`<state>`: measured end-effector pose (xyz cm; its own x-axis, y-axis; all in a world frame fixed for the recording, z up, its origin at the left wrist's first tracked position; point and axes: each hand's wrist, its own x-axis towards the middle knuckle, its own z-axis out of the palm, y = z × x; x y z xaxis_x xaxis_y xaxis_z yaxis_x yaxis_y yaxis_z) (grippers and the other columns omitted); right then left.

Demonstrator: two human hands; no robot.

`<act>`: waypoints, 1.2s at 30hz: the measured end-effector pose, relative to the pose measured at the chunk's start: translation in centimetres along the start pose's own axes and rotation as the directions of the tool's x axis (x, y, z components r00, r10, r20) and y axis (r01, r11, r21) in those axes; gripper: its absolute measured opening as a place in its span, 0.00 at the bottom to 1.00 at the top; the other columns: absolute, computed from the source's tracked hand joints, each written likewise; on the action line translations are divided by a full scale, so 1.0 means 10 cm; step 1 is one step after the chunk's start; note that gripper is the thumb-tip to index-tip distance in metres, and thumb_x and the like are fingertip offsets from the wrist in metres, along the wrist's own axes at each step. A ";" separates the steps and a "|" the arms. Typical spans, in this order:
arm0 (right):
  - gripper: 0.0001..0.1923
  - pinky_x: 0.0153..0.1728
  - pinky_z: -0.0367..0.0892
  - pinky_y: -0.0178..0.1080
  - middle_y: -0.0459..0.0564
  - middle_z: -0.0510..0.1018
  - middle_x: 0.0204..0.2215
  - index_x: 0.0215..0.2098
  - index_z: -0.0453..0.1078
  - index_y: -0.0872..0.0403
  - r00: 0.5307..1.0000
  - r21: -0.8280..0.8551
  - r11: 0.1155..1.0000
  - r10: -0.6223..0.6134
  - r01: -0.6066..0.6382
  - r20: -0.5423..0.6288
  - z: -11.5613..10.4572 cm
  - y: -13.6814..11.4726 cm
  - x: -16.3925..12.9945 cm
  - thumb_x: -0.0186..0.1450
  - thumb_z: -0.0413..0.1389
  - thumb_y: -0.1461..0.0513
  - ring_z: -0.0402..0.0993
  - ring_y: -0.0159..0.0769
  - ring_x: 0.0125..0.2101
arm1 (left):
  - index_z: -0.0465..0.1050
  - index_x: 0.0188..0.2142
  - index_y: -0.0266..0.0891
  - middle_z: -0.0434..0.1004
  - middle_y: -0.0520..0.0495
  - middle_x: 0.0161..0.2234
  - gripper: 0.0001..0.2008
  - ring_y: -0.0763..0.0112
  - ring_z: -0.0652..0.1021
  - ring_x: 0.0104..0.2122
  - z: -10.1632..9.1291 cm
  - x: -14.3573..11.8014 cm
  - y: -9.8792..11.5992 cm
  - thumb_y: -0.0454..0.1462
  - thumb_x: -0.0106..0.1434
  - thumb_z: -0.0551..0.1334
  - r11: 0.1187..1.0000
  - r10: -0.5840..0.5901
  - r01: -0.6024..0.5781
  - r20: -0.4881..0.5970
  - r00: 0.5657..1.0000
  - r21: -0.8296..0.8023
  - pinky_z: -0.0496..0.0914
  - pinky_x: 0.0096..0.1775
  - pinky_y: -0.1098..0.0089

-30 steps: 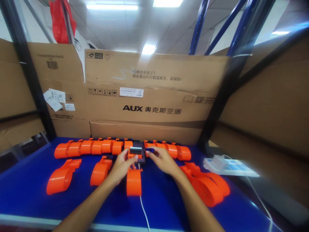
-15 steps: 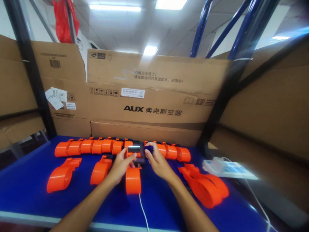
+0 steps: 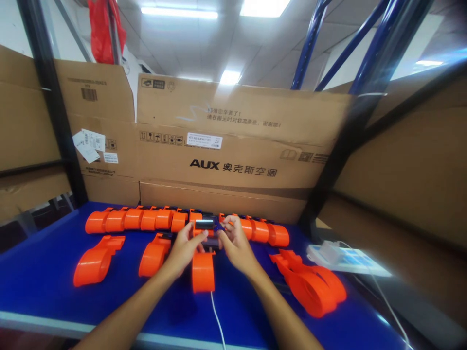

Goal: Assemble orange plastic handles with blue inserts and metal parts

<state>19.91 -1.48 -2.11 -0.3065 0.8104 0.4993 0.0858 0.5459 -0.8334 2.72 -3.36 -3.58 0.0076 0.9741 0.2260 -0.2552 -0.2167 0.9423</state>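
Between both sets of fingers, the small dark device sat gripped atop an orange dispenser; left hand pinched its near edge, right hand closed on a blue piece. Tugging risked snagging the white cable below the fingers.

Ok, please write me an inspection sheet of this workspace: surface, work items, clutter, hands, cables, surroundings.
Surface: blue table, pale front edge.
Work items: dark device with lit display; orange part lying just in front of it.
Clutter: row of orange parts at the back; loose orange parts at left; pile at right; white power strip.
Hands: left hand and right hand both at the device; exact grip unclear.
Cables: white cable running to the front edge.
Surroundings: AUX cardboard box, rack posts, ceiling lights.
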 end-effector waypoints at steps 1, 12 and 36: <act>0.11 0.26 0.63 0.33 0.42 0.69 0.31 0.45 0.54 0.47 1.000 -0.015 1.000 0.009 -0.009 -0.005 0.00 0.00 0.00 0.69 0.51 0.54 0.66 0.30 0.24 | 0.72 0.45 0.37 0.76 0.49 0.31 0.22 0.76 0.72 0.21 0.00 0.00 0.00 0.46 0.55 0.69 1.000 0.003 -0.003 -0.002 1.000 -0.003 0.68 0.26 0.73; 0.09 0.30 0.64 0.35 0.45 0.70 0.31 0.38 0.56 0.49 0.995 -0.128 0.992 -0.002 0.015 0.101 0.00 -0.06 -0.06 0.70 0.51 0.55 0.69 0.34 0.30 | 0.72 0.42 0.37 0.74 0.51 0.28 0.20 0.75 0.72 0.21 0.01 0.00 -0.01 0.47 0.54 0.69 0.999 0.027 -0.027 0.025 0.999 -0.018 0.67 0.26 0.73; 0.19 0.22 0.61 0.34 0.41 0.69 0.20 0.29 0.57 0.49 0.991 0.052 0.994 0.090 -0.096 0.103 0.02 -0.15 -0.06 0.63 0.60 0.49 0.65 0.31 0.20 | 0.74 0.40 0.37 0.76 0.49 0.29 0.20 0.75 0.72 0.21 0.01 -0.02 0.03 0.48 0.54 0.69 1.000 0.028 -0.027 0.077 0.997 -0.017 0.67 0.26 0.73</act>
<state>19.78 -2.84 -1.21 -0.3938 0.8299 0.3951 0.0649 0.4539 -0.8887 2.73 -3.63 -3.28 0.0752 0.9598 0.2706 -0.2713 -0.2414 0.9317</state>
